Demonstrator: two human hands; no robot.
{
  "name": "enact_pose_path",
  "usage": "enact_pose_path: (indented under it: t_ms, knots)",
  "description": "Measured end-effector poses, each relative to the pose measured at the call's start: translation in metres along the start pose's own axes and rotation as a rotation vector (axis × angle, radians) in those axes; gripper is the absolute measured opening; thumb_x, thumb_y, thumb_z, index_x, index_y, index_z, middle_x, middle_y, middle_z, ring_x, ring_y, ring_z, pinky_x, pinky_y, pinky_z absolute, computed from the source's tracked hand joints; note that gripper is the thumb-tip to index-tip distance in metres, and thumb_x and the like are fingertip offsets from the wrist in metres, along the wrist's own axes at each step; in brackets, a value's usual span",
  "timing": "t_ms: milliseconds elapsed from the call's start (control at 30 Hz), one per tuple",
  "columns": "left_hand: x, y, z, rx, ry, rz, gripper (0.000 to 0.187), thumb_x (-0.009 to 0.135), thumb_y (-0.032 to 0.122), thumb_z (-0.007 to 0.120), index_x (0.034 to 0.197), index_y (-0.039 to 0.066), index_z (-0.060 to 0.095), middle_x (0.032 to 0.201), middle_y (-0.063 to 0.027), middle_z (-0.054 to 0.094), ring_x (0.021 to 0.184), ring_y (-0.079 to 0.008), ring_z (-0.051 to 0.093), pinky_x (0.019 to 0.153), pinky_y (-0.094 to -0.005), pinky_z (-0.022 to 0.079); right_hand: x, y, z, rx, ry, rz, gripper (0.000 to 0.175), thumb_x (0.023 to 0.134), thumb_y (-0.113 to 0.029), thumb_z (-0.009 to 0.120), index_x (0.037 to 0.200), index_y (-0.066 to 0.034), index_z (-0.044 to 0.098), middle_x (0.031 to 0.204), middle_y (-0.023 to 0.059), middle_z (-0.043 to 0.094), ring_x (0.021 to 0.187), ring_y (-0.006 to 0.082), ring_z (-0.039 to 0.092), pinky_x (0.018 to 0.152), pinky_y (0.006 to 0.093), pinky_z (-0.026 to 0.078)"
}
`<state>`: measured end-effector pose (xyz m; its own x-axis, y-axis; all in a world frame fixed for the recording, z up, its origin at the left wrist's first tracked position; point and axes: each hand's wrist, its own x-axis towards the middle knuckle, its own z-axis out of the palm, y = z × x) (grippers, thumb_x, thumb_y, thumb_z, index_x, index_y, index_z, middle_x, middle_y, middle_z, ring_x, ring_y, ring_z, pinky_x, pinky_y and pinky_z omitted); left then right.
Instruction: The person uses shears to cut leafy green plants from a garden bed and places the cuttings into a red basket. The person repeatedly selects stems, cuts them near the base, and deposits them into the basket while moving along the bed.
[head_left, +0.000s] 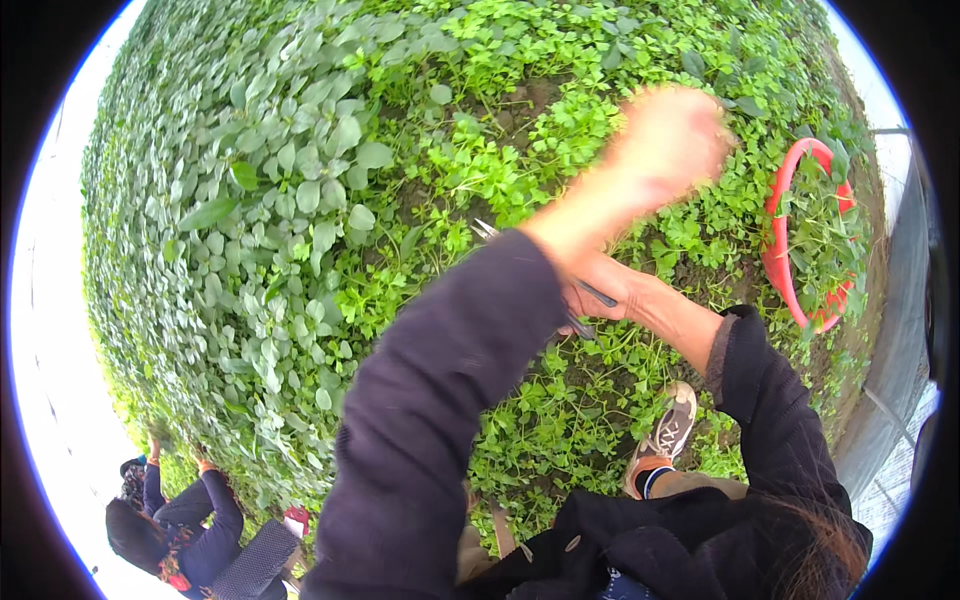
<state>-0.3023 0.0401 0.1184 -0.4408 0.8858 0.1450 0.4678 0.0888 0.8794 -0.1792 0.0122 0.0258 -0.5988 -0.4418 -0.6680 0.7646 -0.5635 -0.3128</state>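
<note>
My left arm crosses over my right one. At its end my left hand (679, 139) hangs blurred above leafy green plants (517, 120), its fingers bunched. Whether anything lies inside it cannot be made out. Beneath the left forearm, my right hand (604, 285) grips a pair of scissors (598, 294) by dark handles. The pointed metal blades (485, 229) show on the far side of my left sleeve, low among the leaves. The sleeve hides the middle of the scissors. To the right, a red plastic basket (781, 255) holds cut greens (817, 217).
Broad-leaved plants (285, 195) grow densely on the left. My shoe (673, 424) stands among the low plants. At bottom left another person (191, 525) crouches at the bed's edge, with someone else partly visible beyond. Translucent sheeting (892, 375) borders the right side.
</note>
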Motion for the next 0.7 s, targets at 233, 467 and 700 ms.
enact_pose_path:
  t_ms: [233,467,700]
  knots:
    - [-0.071,-0.16,-0.131,0.726,0.124,-0.63,0.021,0.085,0.017,0.061,0.097,0.007,0.074,0.094,-0.0218,0.072,0.089,-0.0381,0.07,0.087,-0.0432,0.054,-0.015,-0.017,0.001,0.018,-0.165,-0.043,0.04,0.106,-0.043,0.037,0.113,-0.0062,0.051,0.083,0.0054,0.058,0.062,0.0183,0.06,0.056,0.0346,0.052]
    - [-0.082,-0.179,-0.118,0.803,0.11,-0.656,0.019,0.077,0.012,0.061,0.088,0.003,0.073,0.091,-0.0234,0.071,0.092,-0.0404,0.069,0.081,-0.045,0.054,-0.01,-0.015,0.002,-0.015,-0.164,-0.07,0.041,0.106,-0.044,0.037,0.114,-0.0054,0.05,0.085,0.0071,0.058,0.062,0.0189,0.06,0.056,0.0337,0.053]
    - [-0.084,-0.191,-0.128,0.724,0.018,-0.702,0.024,0.075,0.008,0.06,0.091,-0.004,0.072,0.094,-0.0282,0.07,0.095,-0.0432,0.068,0.086,-0.0452,0.054,-0.016,-0.018,-0.001,-0.013,-0.137,-0.072,0.042,0.106,-0.044,0.037,0.114,-0.0059,0.051,0.083,0.0053,0.059,0.062,0.0181,0.061,0.055,0.0334,0.053]
